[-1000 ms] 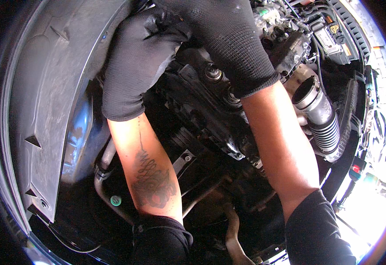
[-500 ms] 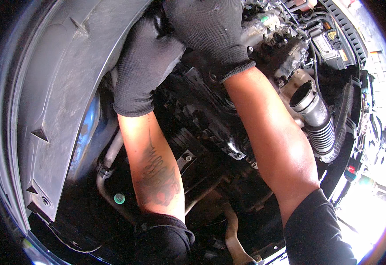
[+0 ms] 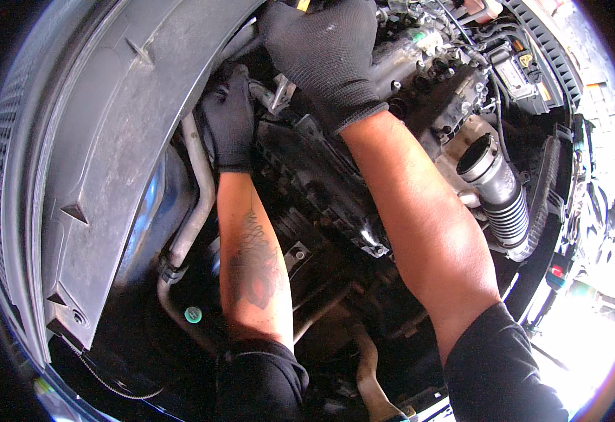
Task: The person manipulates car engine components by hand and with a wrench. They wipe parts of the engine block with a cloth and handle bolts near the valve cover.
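Black knit glove on the left hand (image 3: 228,123); same black glove on the right hand (image 3: 328,60); dark tattoo with a red patch on the left forearm (image 3: 254,264); grey panel (image 3: 103,162); small green cap (image 3: 193,314); ribbed grey hose (image 3: 504,204); black sleeves (image 3: 497,366).

Car repair site: open engine bay (image 3: 406,91), intake hose (image 3: 501,190).

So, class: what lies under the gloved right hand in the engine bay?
The right hand covers the engine top. A metal bracket shows beside the left hand; whatever the fingers grip is hidden.
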`<action>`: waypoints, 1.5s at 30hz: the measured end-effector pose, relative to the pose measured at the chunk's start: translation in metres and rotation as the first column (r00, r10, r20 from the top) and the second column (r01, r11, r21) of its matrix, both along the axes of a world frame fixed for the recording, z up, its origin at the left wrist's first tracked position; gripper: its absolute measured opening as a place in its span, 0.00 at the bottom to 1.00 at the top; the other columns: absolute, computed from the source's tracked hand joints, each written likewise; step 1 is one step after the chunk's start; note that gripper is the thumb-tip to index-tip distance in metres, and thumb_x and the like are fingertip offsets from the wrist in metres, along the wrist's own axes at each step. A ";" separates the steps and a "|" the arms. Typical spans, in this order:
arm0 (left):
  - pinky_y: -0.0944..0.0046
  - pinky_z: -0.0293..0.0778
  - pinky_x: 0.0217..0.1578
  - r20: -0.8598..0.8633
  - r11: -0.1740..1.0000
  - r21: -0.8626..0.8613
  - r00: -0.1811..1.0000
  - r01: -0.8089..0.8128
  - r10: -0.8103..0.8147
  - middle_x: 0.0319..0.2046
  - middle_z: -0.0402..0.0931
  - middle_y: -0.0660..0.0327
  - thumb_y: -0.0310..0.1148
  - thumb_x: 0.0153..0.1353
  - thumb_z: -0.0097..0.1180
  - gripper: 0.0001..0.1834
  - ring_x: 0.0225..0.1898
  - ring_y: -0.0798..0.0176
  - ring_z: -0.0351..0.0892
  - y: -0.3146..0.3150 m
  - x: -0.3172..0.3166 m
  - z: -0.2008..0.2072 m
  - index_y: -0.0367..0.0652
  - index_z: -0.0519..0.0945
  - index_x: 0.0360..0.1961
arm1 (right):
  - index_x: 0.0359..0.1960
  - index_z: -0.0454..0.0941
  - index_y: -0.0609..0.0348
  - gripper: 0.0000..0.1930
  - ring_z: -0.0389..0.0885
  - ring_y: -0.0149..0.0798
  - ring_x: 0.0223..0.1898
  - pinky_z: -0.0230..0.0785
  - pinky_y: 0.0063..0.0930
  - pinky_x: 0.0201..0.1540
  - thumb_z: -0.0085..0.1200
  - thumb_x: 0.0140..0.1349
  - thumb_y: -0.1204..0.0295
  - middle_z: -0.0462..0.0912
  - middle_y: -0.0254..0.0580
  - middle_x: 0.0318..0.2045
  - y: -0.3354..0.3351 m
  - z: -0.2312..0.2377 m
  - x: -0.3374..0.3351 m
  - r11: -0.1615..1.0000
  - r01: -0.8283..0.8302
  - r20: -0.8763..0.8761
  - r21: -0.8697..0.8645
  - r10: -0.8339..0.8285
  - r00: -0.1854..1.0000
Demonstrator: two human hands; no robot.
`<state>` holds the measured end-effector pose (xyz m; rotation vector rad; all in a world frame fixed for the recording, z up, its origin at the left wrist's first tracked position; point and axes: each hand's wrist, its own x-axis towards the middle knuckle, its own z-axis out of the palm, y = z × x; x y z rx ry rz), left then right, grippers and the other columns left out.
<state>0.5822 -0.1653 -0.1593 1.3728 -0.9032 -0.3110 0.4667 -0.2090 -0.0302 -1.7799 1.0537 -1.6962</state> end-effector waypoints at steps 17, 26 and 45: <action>0.65 0.73 0.51 0.204 0.928 -0.030 0.911 0.372 -0.358 0.45 0.84 0.61 0.30 0.68 0.57 0.17 0.45 0.65 0.80 0.008 -0.006 -0.012 0.38 0.80 0.56 | 0.20 0.79 0.66 0.10 0.83 0.48 0.21 0.71 0.39 0.28 0.62 0.51 0.71 0.81 0.53 0.17 0.001 0.004 -0.007 1.000 -0.003 -0.042 0.013 0.003 0.999; 0.64 0.72 0.55 0.117 0.943 0.053 0.936 0.328 -0.332 0.49 0.84 0.60 0.29 0.66 0.59 0.18 0.49 0.65 0.79 0.018 -0.015 0.020 0.38 0.80 0.57 | 0.22 0.78 0.64 0.09 0.81 0.36 0.22 0.70 0.32 0.27 0.63 0.50 0.71 0.81 0.44 0.18 0.013 0.013 -0.011 0.998 -0.011 -0.154 0.067 0.021 0.988; 0.58 0.74 0.50 0.136 0.948 0.218 0.955 0.230 -0.263 0.38 0.86 0.50 0.43 0.64 0.62 0.19 0.41 0.53 0.84 0.020 -0.025 0.031 0.36 0.85 0.45 | 0.39 0.80 0.65 0.11 0.83 0.33 0.33 0.73 0.30 0.36 0.60 0.52 0.80 0.86 0.42 0.32 0.000 -0.008 -0.015 0.969 -0.245 -0.026 -0.020 0.245 0.969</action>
